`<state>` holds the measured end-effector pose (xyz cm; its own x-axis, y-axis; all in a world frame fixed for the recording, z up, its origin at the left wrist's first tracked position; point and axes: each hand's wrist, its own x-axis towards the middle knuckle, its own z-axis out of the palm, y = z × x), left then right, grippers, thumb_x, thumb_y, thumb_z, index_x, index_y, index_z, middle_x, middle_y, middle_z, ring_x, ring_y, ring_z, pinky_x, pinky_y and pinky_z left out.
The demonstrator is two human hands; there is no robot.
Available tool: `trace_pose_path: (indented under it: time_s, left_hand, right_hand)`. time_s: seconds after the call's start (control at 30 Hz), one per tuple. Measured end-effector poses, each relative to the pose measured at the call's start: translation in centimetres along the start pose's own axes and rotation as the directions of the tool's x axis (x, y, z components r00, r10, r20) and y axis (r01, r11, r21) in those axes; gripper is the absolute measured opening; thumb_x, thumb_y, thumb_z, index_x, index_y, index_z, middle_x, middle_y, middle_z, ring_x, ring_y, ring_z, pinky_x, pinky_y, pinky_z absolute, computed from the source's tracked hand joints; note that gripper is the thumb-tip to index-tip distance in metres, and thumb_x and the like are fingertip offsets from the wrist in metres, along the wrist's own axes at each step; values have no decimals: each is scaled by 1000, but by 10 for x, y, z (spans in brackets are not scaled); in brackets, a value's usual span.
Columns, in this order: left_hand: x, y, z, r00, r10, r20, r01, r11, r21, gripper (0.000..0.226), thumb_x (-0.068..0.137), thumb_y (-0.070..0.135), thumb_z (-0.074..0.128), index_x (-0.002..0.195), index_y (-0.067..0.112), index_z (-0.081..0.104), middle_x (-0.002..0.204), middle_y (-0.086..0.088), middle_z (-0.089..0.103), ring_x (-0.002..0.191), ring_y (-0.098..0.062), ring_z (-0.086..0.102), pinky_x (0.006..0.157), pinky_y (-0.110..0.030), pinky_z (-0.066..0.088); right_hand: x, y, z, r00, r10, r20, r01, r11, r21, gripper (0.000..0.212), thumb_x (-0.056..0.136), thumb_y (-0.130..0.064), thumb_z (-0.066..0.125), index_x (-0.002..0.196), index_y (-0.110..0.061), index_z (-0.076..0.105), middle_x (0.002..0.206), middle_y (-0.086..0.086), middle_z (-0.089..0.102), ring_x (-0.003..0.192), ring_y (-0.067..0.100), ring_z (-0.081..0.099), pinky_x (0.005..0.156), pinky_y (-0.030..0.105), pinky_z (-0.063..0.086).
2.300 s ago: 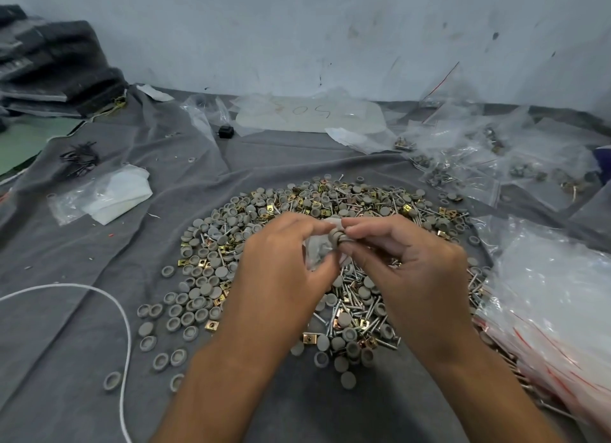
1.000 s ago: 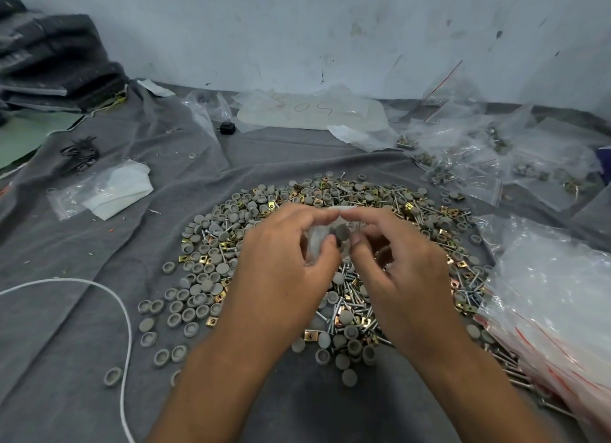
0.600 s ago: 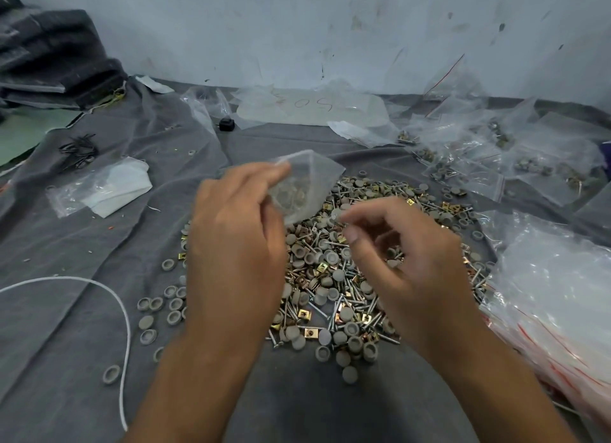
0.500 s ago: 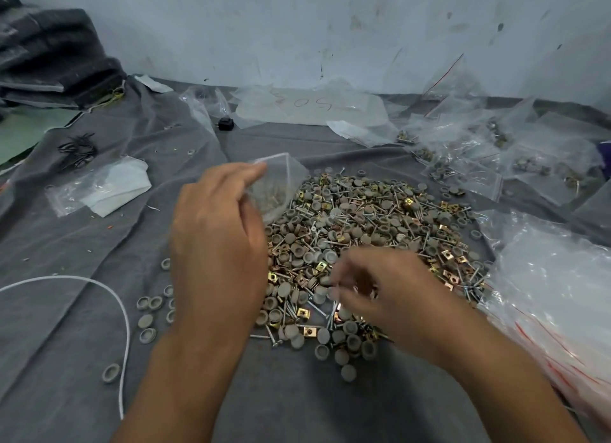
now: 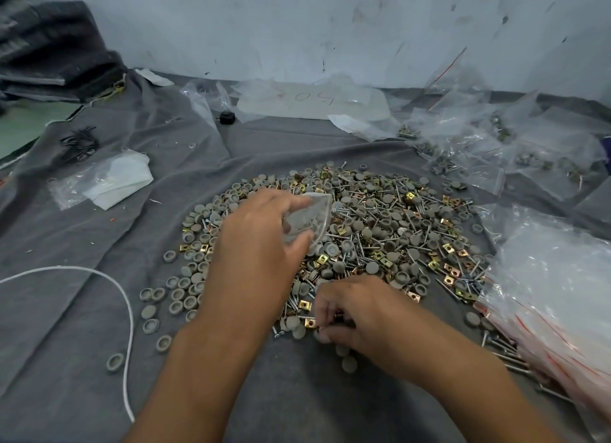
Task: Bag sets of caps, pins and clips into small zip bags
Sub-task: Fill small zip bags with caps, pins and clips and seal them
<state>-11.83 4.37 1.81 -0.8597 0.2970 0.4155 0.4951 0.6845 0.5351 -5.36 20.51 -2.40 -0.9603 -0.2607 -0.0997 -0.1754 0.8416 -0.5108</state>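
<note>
The left hand (image 5: 261,244) holds a small clear zip bag (image 5: 309,222) above the pile (image 5: 363,231), with the thumb under it and the fingers on top, so the bag is pinched at its left part. The bag is thin and transparent, a little crumpled, and its rounded edge points to the right; some grey things show through the plastic, but what they are I cannot tell. The right hand (image 5: 353,313) is low at the near edge of the pile, its fingers curled down into the parts; it seems to pinch something small there, but which piece is hidden by the fingers. The pile lies on a grey cloth (image 5: 99,310) and is a mix of three parts: round grey caps (image 5: 332,249), some with the hollow side up, thin silver pins (image 5: 360,244) with small heads, and square gold clips (image 5: 304,305) with a hole in the middle. More caps are spread alone at the left side of the pile. On the right lies a heap of empty bags (image 5: 555,293) with red lines at the top, and behind it, far right, are filled bags (image 5: 479,164). A white cord (image 5: 125,303) curves over the cloth at the left, and a bag with white paper (image 5: 109,178) lies further back on the left
</note>
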Motion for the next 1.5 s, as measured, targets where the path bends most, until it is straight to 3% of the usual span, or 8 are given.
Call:
trace_pose_path:
  time_s: [0.1,0.3,0.53,0.63,0.77,1.0,1.2,1.5]
  left_hand:
    - [1,0,1,999,-3,37,2,1000,7,47,77,21,84,121,28,67,108,18,59,80,3,51,79,4,31]
    - [-1,5,5,993,19,115,-17,1000,-18,55,77,28,83,127,33,61,110,24,52,86,8,50,80,3,33]
    - [0,3,3,997,18,78,-14,998,-58,53,77,22,83,126,30,63,108,22,54,86,10,50,80,5,32]
    - [-1,1,1,999,1,34,2,997,-77,53,78,19,81,126,32,62,104,25,51,89,13,50,81,6,31]
    - [-1,0,2,999,4,33,-2,998,-62,53,79,20,81,127,32,62,106,24,51,90,12,48,82,6,30]
    - [-1,-1,3,1000,8,30,-6,998,-61,53,78,18,82,126,31,63,106,21,54,86,8,51,80,5,31]
    - [0,-2,2,999,15,51,-13,999,-52,54,76,19,82,125,30,63,105,19,55,88,10,49,80,5,30]
    - [-1,4,6,986,54,159,-51,998,-26,50,79,31,77,126,34,60,108,27,48,89,14,45,75,-2,35]
  right_hand:
    - [-2,0,-10,959,-31,-282,74,987,141,19,89,-26,75,86,-37,60,87,-22,62,84,-1,60,70,16,47]
    - [6,-9,-23,542,-151,-827,305,952,26,9,92,-15,73,101,-16,72,98,-8,73,91,4,67,76,17,51]
    - [6,-11,-23,651,-149,-744,232,973,9,7,90,-18,73,94,-23,70,93,-15,67,85,-1,61,74,11,44]
    - [-3,-5,-19,935,-78,-346,112,991,79,17,84,-43,74,92,-38,60,90,-23,62,88,-2,56,69,18,45]
    - [-1,-3,-2,998,-64,30,68,987,-143,34,76,-56,80,99,-43,59,92,-27,57,98,-5,44,78,22,42]
    - [3,-7,3,991,-124,-56,116,985,-130,15,88,-36,68,102,-38,62,84,-25,57,94,-4,46,64,6,30]
    - [3,-3,-7,972,-64,-225,80,995,64,10,88,-26,69,95,-34,69,90,-19,64,85,3,60,73,23,51]
    - [6,-10,-27,661,-152,-734,250,968,25,11,90,-22,74,101,-20,74,91,-18,65,80,-3,55,72,8,42]
